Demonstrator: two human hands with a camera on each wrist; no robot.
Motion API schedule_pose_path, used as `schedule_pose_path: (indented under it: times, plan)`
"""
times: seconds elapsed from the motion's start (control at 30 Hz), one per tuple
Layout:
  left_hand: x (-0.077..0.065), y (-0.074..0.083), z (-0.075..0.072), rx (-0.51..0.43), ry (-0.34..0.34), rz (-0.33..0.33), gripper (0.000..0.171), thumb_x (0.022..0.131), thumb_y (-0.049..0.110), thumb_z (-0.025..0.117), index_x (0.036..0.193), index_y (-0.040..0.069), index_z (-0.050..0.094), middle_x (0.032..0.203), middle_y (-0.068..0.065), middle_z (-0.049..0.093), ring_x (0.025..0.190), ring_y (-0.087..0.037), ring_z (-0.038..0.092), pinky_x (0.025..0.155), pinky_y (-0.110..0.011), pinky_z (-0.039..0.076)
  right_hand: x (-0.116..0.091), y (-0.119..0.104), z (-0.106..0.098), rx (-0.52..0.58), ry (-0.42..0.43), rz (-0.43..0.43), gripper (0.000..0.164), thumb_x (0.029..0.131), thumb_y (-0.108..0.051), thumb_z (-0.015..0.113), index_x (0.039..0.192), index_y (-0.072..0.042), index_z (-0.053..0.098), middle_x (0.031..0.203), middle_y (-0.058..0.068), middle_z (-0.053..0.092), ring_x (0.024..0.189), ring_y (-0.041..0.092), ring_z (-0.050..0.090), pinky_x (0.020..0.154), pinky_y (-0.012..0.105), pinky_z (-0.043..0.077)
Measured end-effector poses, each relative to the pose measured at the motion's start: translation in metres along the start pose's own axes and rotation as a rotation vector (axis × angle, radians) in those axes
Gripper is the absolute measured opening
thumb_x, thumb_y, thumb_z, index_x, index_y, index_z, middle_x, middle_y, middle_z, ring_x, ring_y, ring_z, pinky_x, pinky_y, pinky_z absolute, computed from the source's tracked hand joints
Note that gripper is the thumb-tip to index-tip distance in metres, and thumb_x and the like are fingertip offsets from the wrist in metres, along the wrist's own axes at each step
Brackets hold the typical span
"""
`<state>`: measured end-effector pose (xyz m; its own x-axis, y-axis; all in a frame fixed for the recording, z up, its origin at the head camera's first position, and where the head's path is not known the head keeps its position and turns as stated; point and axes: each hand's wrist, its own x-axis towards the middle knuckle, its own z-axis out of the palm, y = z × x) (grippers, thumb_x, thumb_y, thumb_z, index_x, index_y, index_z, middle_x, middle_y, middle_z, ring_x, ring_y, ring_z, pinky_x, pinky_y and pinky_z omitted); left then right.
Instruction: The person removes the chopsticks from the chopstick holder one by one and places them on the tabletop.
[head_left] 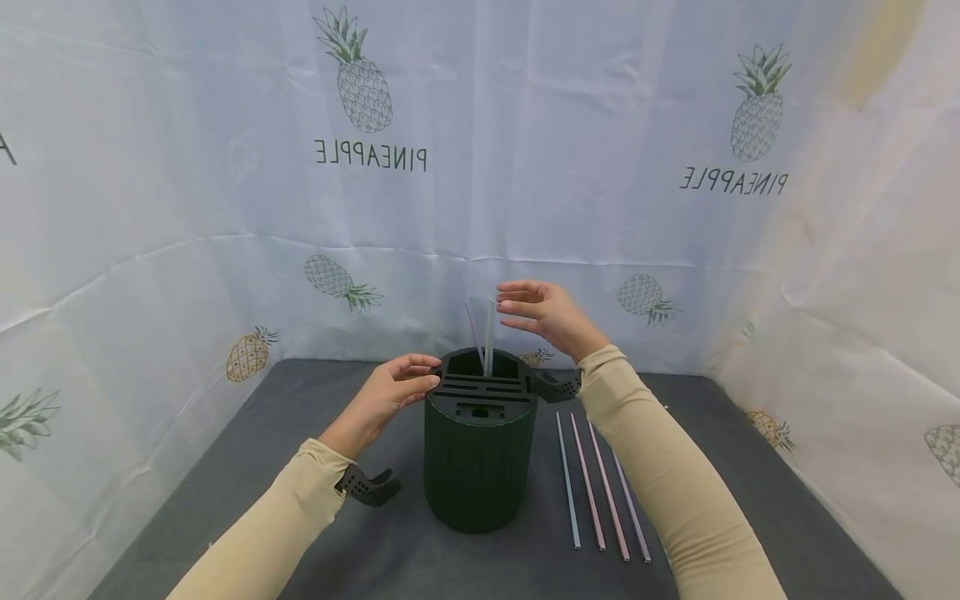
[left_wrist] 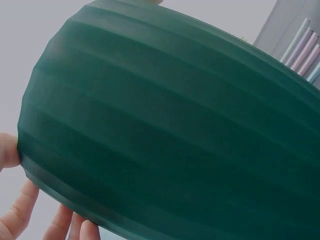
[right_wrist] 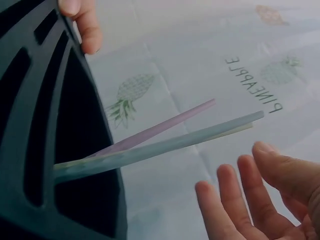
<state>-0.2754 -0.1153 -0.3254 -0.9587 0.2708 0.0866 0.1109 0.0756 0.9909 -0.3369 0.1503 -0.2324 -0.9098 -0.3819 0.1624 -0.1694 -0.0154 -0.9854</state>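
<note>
A dark green ribbed utensil holder [head_left: 478, 467] stands upright, its black slotted top [head_left: 483, 408] facing up. My left hand [head_left: 386, 396] rests its fingertips against the holder's left rim; in the left wrist view, its fingers [left_wrist: 57, 222] touch the ribbed side. A pale blue-green chopstick [right_wrist: 165, 148] and a pink one [right_wrist: 155, 129] lean out of the large rear compartment, with a yellowish one [right_wrist: 225, 133] close against the blue-green. My right hand [head_left: 547, 315] is raised beside their upper ends, fingers spread and nothing between them. The chopsticks' lower ends are hidden inside the holder.
Several pastel chopsticks, including a blue one [head_left: 567, 483] and a pink one [head_left: 609, 492], lie side by side on the dark tablecloth [head_left: 360, 550], right of the holder; my right sleeve [head_left: 667, 467] partly covers them. A pineapple-printed curtain [head_left: 480, 167] surrounds the table's back and sides.
</note>
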Motion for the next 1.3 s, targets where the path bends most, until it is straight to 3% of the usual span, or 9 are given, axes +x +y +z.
schedule_pose_path:
  times: [0.2, 0.57, 0.8, 1.03, 1.3]
  plan:
    - [0.0, 0.0, 0.0, 0.0, 0.005, -0.005, 0.04, 0.093, 0.018, 0.064, 0.131, 0.007, 0.055, 0.136, -0.016, 0.048, 0.123, -0.029, 0.052, 0.11, -0.047, 0.039, 0.004, 0.008, 0.001, -0.119, -0.089, 0.069, 0.045, 0.096, 0.003, 0.054, 0.14, 0.004, 0.043, 0.145, 0.023, 0.042, 0.129, 0.036, 0.048, 0.101, 0.042, 0.049]
    - [0.0, 0.001, 0.0, -0.004, 0.007, -0.01, 0.04, 0.093, 0.017, 0.064, 0.131, 0.007, 0.055, 0.137, -0.016, 0.047, 0.124, -0.03, 0.051, 0.11, -0.047, 0.039, 0.007, 0.014, 0.003, -0.154, -0.205, 0.085, 0.04, 0.098, 0.001, 0.05, 0.137, 0.007, 0.045, 0.141, 0.025, 0.047, 0.13, 0.039, 0.047, 0.102, 0.042, 0.048]
    - [0.0, 0.001, 0.0, -0.001, 0.011, -0.007, 0.04, 0.093, 0.018, 0.065, 0.13, 0.007, 0.055, 0.136, -0.016, 0.048, 0.123, -0.029, 0.051, 0.11, -0.048, 0.039, 0.004, 0.015, 0.006, -0.183, -0.192, 0.086, 0.025, 0.097, 0.001, 0.052, 0.122, 0.005, 0.054, 0.125, 0.021, 0.059, 0.123, 0.034, 0.055, 0.101, 0.045, 0.049]
    - [0.0, 0.0, 0.0, 0.001, 0.01, -0.006, 0.04, 0.093, 0.018, 0.065, 0.13, 0.007, 0.055, 0.136, -0.016, 0.048, 0.124, -0.03, 0.05, 0.11, -0.048, 0.039, 0.004, 0.011, 0.004, -0.175, -0.16, 0.058, 0.021, 0.097, 0.002, 0.052, 0.118, 0.004, 0.053, 0.127, 0.025, 0.055, 0.122, 0.037, 0.055, 0.101, 0.048, 0.048]
    - [0.0, -0.001, 0.0, 0.004, 0.005, 0.0, 0.04, 0.094, 0.017, 0.064, 0.131, 0.006, 0.054, 0.137, -0.016, 0.047, 0.125, -0.03, 0.05, 0.11, -0.047, 0.039, 0.002, -0.016, -0.001, -0.088, -0.062, -0.028, 0.015, 0.097, 0.0, 0.053, 0.112, -0.001, 0.056, 0.115, 0.015, 0.062, 0.101, 0.019, 0.065, 0.098, 0.046, 0.05]
